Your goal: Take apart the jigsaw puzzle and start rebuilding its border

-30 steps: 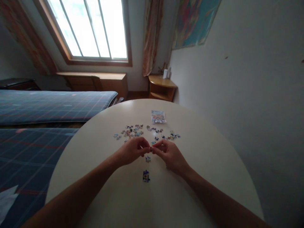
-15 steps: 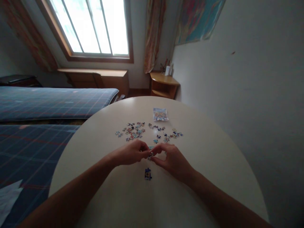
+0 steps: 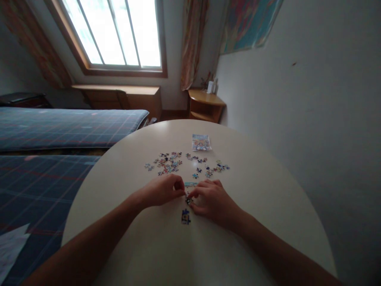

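Small jigsaw puzzle pieces [image 3: 188, 199] lie between my hands on the pale round table. My right hand [image 3: 212, 200] has its thumb and forefinger closed about them, at their right side. Just to their left is my left hand [image 3: 163, 190], its fingers curled and the tips pressed together; whatever they may hold is hidden. A light blue joined strip of puzzle [image 3: 190, 184] shows beyond the fingertips, partly covered by my right hand. Nearer me sits a small dark blue joined section of puzzle [image 3: 185, 217].
Loose puzzle pieces [image 3: 168, 163] are scattered at the far left of my hands, with more pieces [image 3: 217, 169] at the right. A printed packet [image 3: 201, 142] lies behind them. The round table [image 3: 143, 250] stands beside a bed [image 3: 44, 186] and a wall [image 3: 312, 131].
The puzzle pieces between my fingers have come down closer to me. My left fingertips have drawn slightly away to the left, and more of the light blue strip shows.
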